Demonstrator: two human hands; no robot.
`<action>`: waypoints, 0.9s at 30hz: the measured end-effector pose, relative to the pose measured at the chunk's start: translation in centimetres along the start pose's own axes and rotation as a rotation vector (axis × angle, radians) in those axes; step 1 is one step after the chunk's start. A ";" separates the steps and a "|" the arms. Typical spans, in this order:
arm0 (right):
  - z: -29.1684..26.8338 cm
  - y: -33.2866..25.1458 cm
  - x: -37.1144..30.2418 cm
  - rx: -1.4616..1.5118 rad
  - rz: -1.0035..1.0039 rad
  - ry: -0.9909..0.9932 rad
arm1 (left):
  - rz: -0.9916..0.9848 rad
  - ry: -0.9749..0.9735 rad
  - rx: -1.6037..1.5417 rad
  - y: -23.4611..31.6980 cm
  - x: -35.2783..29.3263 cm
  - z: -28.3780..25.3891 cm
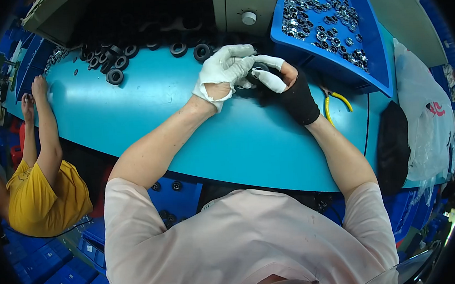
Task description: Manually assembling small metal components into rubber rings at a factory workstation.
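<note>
My left hand [223, 71], in a white glove with a torn cuff, is closed at the middle of the far table edge. Opposite it, my right hand [289, 87] wears a black fingerless glove with white coverings on the thumb and a finger. Between the fingertips of both hands is a small black tyre [258, 66], mostly hidden by the fingers. Just beyond my left hand lie loose black rubber tyres [202, 52]. To the right of my right hand, yellow-handled pliers [338, 102] rest on the blue-green table [228, 147].
A blue bin [333, 74] of shiny chrome wheel hubs stands at the far right. Behind the hands is a grey machine housing [232, 15] with a lit green button and a knob. Clear plastic bags [426, 117] hang at right. A co-worker in yellow [49, 199] works at left.
</note>
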State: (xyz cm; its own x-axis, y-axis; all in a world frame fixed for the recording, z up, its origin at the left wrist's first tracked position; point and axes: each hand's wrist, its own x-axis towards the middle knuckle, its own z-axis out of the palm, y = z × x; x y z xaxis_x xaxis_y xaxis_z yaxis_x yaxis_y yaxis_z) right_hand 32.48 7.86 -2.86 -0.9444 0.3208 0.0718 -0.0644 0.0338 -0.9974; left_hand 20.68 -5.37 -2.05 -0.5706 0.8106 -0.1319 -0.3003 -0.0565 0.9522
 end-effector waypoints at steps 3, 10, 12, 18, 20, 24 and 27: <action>0.1 -0.1 -0.2 -0.012 -0.038 0.045 | 0.129 -0.042 0.032 -0.6 -0.1 0.0; -0.6 1.0 -0.1 -0.378 -0.370 0.168 | 0.106 -0.100 0.118 -0.5 -0.2 0.2; -0.4 0.9 -0.1 -0.381 -0.383 0.226 | 0.130 -0.123 0.119 -0.2 -0.2 0.2; -0.4 1.1 0.0 -0.339 -0.386 0.243 | 0.188 -0.135 0.040 -0.6 -0.3 0.3; -0.3 0.8 -0.1 -0.314 -0.366 0.242 | 0.188 -0.138 0.045 -0.5 -0.5 0.4; -0.3 1.0 0.0 -0.293 -0.369 0.210 | 0.255 -0.119 0.069 -0.8 -0.5 0.6; -0.3 1.1 0.2 -0.273 -0.357 0.204 | 0.281 -0.096 0.130 -0.8 -0.5 0.5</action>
State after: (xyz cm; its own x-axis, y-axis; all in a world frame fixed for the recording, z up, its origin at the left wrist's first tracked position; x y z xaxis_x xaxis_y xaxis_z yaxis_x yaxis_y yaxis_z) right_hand 32.27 8.25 -3.98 -0.7945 0.4220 0.4366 -0.2599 0.4134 -0.8726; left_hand 21.61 -5.42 -2.56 -0.5406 0.8255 0.1619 -0.0379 -0.2161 0.9756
